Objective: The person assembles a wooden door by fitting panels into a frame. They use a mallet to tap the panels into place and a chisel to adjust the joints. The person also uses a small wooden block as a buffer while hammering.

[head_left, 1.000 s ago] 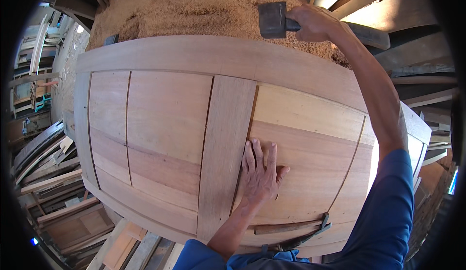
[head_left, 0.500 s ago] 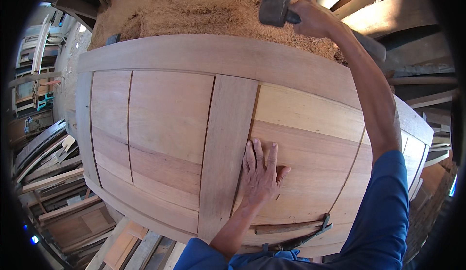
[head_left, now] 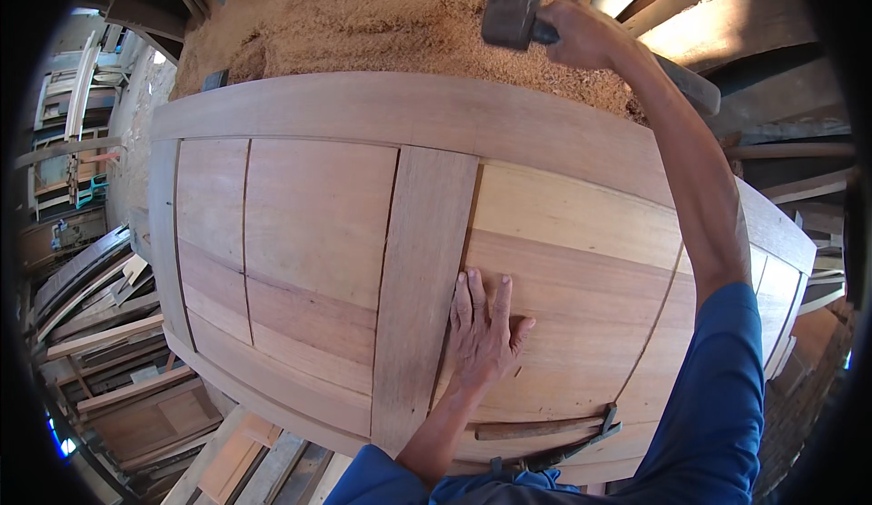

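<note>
A large panelled wooden door (head_left: 427,110) lies flat before me, with pale and reddish boards framed by wider rails. My left hand (head_left: 483,328) rests palm down on it, fingers stretched out, just right of the middle rail (head_left: 418,269). Off the door's far edge, my right hand (head_left: 581,34) grips a mallet (head_left: 511,18). Its dark blocky head points left, and the handle's end shows beyond my wrist. Close to my body, a thin wooden strip (head_left: 536,430) lies on the door beside a dark tool with a crosswise end (head_left: 609,420).
Sawdust (head_left: 363,24) is heaped beyond the far edge. Stacked boards and frames (head_left: 118,360) fill the left side, and more timber (head_left: 790,164) leans at the right. Planks (head_left: 263,460) lie below the door's near left edge.
The view has shifted slightly, so the door appears a little lower. My left hand stays flat on the panel, and my right still holds the mallet in about the same place.
</note>
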{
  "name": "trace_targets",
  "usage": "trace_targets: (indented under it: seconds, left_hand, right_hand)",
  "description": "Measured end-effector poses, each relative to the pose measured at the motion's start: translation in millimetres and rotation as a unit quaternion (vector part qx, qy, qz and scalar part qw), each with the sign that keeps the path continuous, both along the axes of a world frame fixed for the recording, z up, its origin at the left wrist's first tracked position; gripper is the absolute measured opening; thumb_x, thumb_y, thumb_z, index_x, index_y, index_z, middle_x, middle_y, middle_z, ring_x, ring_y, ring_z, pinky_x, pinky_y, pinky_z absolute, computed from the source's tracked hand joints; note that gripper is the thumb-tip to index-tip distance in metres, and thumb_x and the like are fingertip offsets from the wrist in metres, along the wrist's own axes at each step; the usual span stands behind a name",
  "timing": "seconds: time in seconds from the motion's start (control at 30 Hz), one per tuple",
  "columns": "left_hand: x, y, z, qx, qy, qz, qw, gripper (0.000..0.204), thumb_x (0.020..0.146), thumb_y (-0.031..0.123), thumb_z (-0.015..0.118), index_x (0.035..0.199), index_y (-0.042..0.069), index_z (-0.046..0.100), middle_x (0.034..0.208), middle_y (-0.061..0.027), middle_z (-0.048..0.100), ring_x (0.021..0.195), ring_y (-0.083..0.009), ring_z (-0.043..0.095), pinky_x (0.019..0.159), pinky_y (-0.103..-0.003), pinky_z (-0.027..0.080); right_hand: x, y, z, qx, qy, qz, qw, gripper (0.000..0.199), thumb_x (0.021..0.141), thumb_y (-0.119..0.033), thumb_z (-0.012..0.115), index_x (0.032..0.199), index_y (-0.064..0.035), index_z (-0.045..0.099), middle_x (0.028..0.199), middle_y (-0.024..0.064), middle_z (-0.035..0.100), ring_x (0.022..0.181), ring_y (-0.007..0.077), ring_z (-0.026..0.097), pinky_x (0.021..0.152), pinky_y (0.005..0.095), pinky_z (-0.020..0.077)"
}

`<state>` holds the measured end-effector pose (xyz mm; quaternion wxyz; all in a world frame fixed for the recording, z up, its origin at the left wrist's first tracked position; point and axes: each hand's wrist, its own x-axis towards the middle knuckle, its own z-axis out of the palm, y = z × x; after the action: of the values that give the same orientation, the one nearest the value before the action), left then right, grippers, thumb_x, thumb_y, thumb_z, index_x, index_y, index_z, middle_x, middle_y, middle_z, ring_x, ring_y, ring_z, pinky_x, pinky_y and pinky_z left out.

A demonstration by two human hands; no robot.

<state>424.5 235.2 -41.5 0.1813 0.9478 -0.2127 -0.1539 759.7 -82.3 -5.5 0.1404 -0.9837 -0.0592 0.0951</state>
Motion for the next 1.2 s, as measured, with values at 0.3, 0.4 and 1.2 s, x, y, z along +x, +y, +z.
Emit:
trace_targets:
  seconds: [0.3, 0.4, 1.2]
  left_hand:
    - [7, -8, 10, 0.026, -0.013, -0.013, 0.999, 0.081, 0.100, 0.049, 0.059, 0.159, 0.004, 0.028, 0.160, -0.0396, 0.020, 0.150, -0.0544, 0.018, 0.117, -0.065, 0.026]
    - [39, -30, -3, -0.078, -0.084, -0.103, 0.988, 0.082, 0.099, 0.046, 0.060, 0.158, -0.001, 0.029, 0.159, -0.0370, 0.025, 0.150, -0.0536, 0.023, 0.119, -0.064, 0.025]
    - [147, -86, -19, -0.120, -0.191, -0.055, 0.973, 0.043, 0.093, 0.022, 0.069, 0.128, -0.001, 0.059, 0.126, -0.0203, 0.052, 0.119, -0.0384, 0.049, 0.097, -0.050, 0.044]
  right_hand:
    - [-10, 20, -20, -0.100, 0.042, 0.121, 0.987, 0.018, 0.075, -0.006, 0.066, 0.091, 0.0000, 0.072, 0.093, 0.0186, 0.074, 0.097, 0.0361, 0.073, 0.081, 0.0464, 0.0591]
    - [-21, 19, -30, -0.044, 0.043, 0.036, 0.997, 0.017, 0.074, -0.003, 0.065, 0.088, 0.0006, 0.072, 0.092, 0.0196, 0.073, 0.096, 0.0377, 0.072, 0.080, 0.0458, 0.0591]
    - [-6, -4, -10, -0.048, 0.091, -0.010, 0.995, 0.041, 0.077, -0.011, 0.069, 0.115, 0.0038, 0.065, 0.104, 0.0220, 0.071, 0.098, 0.0363, 0.070, 0.086, 0.0481, 0.0559]
